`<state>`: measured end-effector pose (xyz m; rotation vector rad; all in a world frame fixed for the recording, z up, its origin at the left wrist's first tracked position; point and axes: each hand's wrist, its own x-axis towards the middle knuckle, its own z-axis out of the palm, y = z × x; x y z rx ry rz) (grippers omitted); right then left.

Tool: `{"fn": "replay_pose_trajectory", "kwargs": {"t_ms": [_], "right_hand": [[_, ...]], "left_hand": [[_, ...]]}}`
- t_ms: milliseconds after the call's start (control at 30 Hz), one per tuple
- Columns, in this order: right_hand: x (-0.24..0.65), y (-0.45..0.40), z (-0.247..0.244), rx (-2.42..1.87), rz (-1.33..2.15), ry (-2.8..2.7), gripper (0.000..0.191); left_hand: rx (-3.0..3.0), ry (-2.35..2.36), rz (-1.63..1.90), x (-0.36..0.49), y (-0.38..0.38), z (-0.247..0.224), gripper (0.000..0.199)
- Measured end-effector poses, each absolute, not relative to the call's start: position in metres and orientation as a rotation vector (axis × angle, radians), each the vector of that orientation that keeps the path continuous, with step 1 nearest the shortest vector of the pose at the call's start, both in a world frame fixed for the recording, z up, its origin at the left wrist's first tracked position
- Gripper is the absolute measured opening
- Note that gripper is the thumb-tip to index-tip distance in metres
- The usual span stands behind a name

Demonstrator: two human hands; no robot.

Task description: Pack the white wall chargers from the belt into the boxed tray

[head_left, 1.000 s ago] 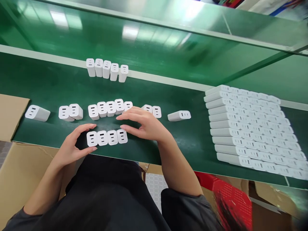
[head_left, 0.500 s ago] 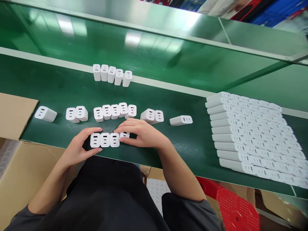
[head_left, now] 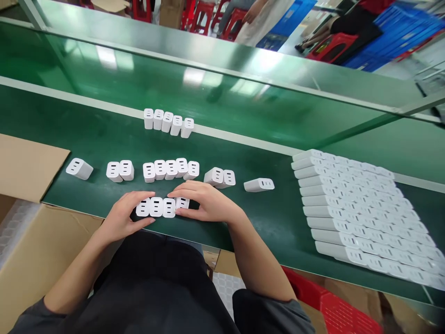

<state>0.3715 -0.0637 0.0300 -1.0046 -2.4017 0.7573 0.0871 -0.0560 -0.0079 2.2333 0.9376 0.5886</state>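
Four white chargers with dark port slots form a short row near the table's front edge. My left hand (head_left: 121, 215) curves round the left end of this row, its thumb below and fingers above the leftmost charger (head_left: 143, 208) and the one beside it (head_left: 156, 207). A third charger (head_left: 168, 208) stands between my hands. Around the rightmost charger (head_left: 182, 203) my right hand (head_left: 201, 202) is wrapped, fingertips over its upper side and thumb at its lower side. Behind them stand a group of several chargers (head_left: 170, 170), a pair (head_left: 120, 171) and another pair (head_left: 219, 177).
Single chargers lie at the left (head_left: 79, 169) and right (head_left: 259, 184). Several more (head_left: 167, 122) stand by the back ledge. A large block of chargers (head_left: 361, 213) covers the right side. Cardboard (head_left: 31, 164) rests at the left; a red stool (head_left: 344, 306) is below the table.
The view has tipped upward, showing more of the stools and people beyond the table. Both hands keep their places around the row, and the leftmost charger now leans slightly.
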Motion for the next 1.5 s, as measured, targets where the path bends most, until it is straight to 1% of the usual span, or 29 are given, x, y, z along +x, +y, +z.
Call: {"fn": "replay_pose_trajectory", "kwargs": {"t_ms": [267,433,500,600,733,933,1167,1267,1500], "right_hand": [[0.371,-0.063,0.029,-0.988,0.731,-2.426,0.027],[0.371,-0.065,0.031,-1.054,0.592,-2.34,0.029],[0.369,-0.066,0.029,-1.204,0.45,-2.258,0.032],[0.365,-0.066,0.023,-1.456,0.238,-2.192,0.044],[0.36,-0.066,0.017,-1.551,0.169,-2.266,0.049],[0.364,-0.067,0.021,-1.481,0.215,-2.303,0.047],[0.368,-0.069,0.029,-1.288,0.455,-2.275,0.047],[0.369,-0.068,0.028,-1.343,0.377,-2.209,0.044],[0.37,-0.069,0.027,-1.48,0.034,-2.233,0.03]], "left_hand": [[2.253,0.943,0.588,0.086,-0.056,-0.01,0.052],[2.238,0.913,0.613,0.084,-0.057,-0.01,0.059],[2.228,0.91,0.623,0.083,-0.057,-0.009,0.059],[2.245,0.911,0.619,0.084,-0.058,-0.008,0.058],[2.255,0.921,0.603,0.086,-0.057,-0.008,0.06],[2.258,0.921,0.579,0.086,-0.056,-0.007,0.06],[2.247,0.915,0.58,0.088,-0.056,-0.003,0.062],[2.232,0.929,0.568,0.087,-0.056,-0.002,0.062],[2.229,0.905,0.593,0.087,-0.054,0.0,0.059]]}}
